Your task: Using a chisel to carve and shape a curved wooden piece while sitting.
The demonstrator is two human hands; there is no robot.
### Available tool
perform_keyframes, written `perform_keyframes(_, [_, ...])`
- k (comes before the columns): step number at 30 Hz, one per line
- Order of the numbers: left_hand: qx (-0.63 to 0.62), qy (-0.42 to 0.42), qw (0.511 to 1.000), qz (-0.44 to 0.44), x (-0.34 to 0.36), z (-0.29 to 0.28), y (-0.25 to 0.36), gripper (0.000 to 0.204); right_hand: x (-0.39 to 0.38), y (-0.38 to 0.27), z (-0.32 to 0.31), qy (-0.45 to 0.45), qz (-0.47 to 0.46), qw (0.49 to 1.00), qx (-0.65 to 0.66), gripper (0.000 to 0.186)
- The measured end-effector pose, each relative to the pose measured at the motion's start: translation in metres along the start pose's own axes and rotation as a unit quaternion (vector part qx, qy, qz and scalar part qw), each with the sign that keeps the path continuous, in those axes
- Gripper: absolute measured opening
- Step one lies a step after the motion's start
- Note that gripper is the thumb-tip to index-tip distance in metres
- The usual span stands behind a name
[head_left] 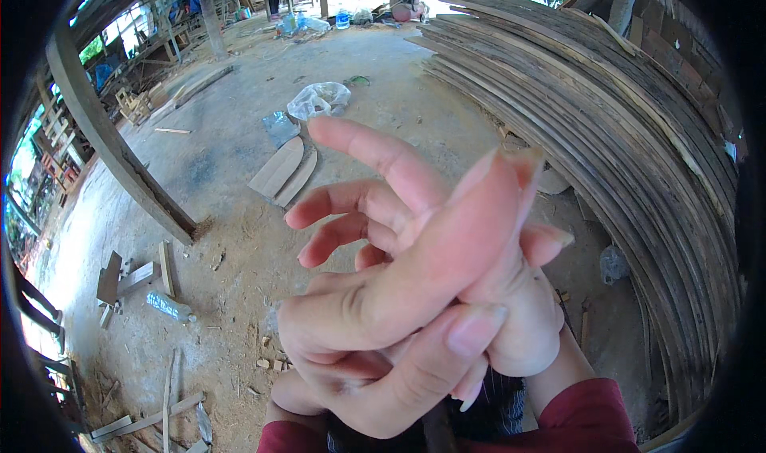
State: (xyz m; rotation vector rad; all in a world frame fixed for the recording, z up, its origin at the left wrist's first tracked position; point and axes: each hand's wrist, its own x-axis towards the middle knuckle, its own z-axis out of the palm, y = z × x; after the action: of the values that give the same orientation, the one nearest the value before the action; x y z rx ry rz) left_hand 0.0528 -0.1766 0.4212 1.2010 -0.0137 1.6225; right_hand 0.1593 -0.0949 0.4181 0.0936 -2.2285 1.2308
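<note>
Red sleeves (592, 413) sit below my left hand (351, 319), clasped around my loosely spread right hand (411, 201), perhaps to steady it

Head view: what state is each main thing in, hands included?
Left hand: closed on the right hand
Right hand: one finger stretched out, others curled; no object in it
Clear plastic bag: crumpled, on the floor
Plastic bottle: lying on its side
Round-ended boards: lying flat, side by side
Planks: stacked in a pile
</note>
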Motion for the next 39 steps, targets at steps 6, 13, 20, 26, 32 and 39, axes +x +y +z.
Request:
perform_keyframes(6, [0.012, 0.009, 1.000, 0.000, 0.001, 0.001, -0.002, 0.043, 0.000, -0.009, 0.013, 0.077, 0.010, 0.997, 0.010, 0.072])
perform_keyframes(13, [0.034, 0.027, 0.999, -0.008, 0.005, 0.006, -0.006, 0.045, 0.003, -0.017, 0.023, 0.130, 0.018, 0.991, 0.019, 0.074])
perform_keyframes(20, [0.097, 0.050, 0.994, 0.002, 0.006, 0.010, -0.003, 0.046, 0.005, -0.021, 0.024, 0.152, 0.024, 0.988, 0.022, 0.076])
perform_keyframes(26, [0.145, 0.053, 0.988, 0.009, 0.004, 0.011, 0.001, 0.048, 0.008, -0.025, 0.026, 0.177, 0.035, 0.983, 0.032, 0.077])
perform_keyframes(32, [0.192, 0.056, 0.980, 0.014, 0.002, 0.013, 0.005, 0.049, 0.015, -0.034, 0.029, 0.211, 0.050, 0.975, 0.049, 0.079])
perform_keyframes(39, [0.278, 0.070, 0.958, 0.026, 0.001, 0.016, 0.006, 0.051, 0.023, -0.032, 0.023, 0.259, 0.094, 0.950, 0.144, 0.076])
